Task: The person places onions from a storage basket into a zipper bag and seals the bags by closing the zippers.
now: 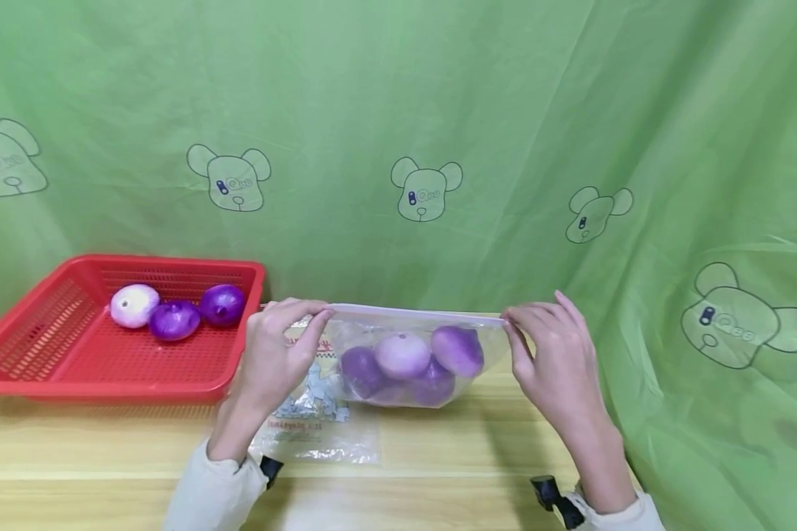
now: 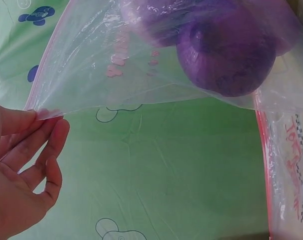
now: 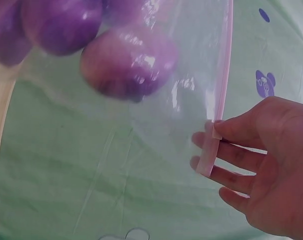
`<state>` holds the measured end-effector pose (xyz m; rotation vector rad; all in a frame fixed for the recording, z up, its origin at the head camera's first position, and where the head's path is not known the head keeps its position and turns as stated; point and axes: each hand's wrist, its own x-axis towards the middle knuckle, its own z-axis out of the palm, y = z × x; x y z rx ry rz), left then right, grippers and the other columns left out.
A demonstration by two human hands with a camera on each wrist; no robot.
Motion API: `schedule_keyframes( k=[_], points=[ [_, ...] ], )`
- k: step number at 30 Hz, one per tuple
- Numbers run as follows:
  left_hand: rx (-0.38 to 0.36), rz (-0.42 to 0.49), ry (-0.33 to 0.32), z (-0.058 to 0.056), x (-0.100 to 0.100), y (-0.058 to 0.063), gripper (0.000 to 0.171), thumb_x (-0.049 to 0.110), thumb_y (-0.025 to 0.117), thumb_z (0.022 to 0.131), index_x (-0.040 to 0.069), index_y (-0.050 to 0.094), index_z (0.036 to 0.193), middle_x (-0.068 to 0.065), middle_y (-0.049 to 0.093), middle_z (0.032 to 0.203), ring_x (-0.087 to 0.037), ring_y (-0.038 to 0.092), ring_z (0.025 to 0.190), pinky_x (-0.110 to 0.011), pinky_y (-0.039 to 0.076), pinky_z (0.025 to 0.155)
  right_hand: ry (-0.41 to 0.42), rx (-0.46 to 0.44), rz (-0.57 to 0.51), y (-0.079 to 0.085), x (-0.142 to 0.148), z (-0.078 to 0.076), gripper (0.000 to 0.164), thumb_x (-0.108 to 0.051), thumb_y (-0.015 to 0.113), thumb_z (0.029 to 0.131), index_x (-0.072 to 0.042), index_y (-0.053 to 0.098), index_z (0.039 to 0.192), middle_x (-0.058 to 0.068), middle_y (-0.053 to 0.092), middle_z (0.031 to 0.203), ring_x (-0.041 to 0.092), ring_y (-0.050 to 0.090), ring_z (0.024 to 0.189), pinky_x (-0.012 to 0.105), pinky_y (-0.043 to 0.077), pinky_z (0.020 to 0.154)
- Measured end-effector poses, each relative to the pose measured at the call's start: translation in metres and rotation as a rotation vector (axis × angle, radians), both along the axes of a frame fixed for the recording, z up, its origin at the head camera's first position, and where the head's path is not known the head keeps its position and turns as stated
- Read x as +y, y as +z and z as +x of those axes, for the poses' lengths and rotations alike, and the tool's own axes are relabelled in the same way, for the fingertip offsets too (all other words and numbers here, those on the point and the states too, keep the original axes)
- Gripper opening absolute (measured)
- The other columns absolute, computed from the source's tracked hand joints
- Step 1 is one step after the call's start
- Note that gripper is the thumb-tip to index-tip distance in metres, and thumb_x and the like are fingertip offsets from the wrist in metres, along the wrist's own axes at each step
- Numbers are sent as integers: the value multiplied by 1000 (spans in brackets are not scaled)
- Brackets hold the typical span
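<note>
A clear plastic zip bag [image 1: 365, 332] with a pale pink zip strip [image 3: 222, 75] hangs stretched between both hands, above the wooden table. Several purple onions [image 1: 404, 355] lie bunched in its lower part. At the bag's upper left corner, the left hand [image 1: 275, 358] pinches the edge between thumb and fingers; its other fingers are bent loosely in the left wrist view. My right hand [image 1: 558, 361] pinches the right end of the zip strip, thumb in front and fingertips behind, beside a small pink slider [image 3: 217, 131]. The top edge runs nearly straight.
A red plastic basket [image 1: 106, 386] with three onions [image 1: 175, 320] stands at the left. Under the held bag, another clear printed bag [image 1: 319, 442] lies flat, with small pale bluish pieces [image 1: 319, 394] visible. Green curtain [image 1: 398, 88] rises behind the table [image 1: 438, 457] and along the right.
</note>
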<state>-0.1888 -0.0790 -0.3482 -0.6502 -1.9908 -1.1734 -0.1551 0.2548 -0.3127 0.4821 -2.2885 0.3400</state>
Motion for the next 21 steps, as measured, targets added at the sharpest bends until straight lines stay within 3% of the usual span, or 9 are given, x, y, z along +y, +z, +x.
schedule_keyframes(
  k=[5, 10, 13, 17, 21],
  points=[
    [16, 11, 2, -2, -1, -1, 9, 1, 75, 85, 3, 78, 94, -8, 76, 87, -21, 71, 79, -34, 50, 72, -57, -24, -34, -4, 12, 1, 14, 0, 72, 86, 0, 74, 100, 16, 74, 97, 37, 68, 92, 53, 47, 96],
    [-5, 8, -6, 2, 2, 0, 11, 1, 74, 86, 3, 77, 96, -7, 76, 91, -20, 70, 83, -32, 49, 76, -61, -12, -60, -5, 20, 5, 15, 1, 72, 87, 0, 74, 102, 15, 74, 98, 35, 69, 86, 53, 54, 77],
    [19, 3, 0, 6, 4, 3, 11, 3, 75, 87, 4, 78, 97, -5, 76, 91, -18, 70, 83, -31, 50, 75, -33, 32, -82, -3, 23, 10, 17, 3, 71, 86, 2, 73, 103, 16, 73, 96, 31, 69, 82, 43, 55, 70],
    [57, 11, 0, 16, 10, 10, 11, 5, 73, 88, 6, 78, 98, -3, 76, 91, -14, 69, 81, -27, 54, 72, 5, 93, -154, 5, 27, 20, 17, 4, 68, 88, 5, 69, 105, 16, 70, 94, 24, 64, 80, 19, 48, 77],
    [8, 30, -93, 25, 24, 10, 9, 5, 70, 92, 7, 76, 99, -1, 74, 85, -9, 67, 73, -22, 56, 64, -1, 156, -228, 15, 34, 29, 15, 2, 62, 92, 9, 66, 105, 19, 65, 90, 5, 53, 83, 15, 40, 77]
  ],
)
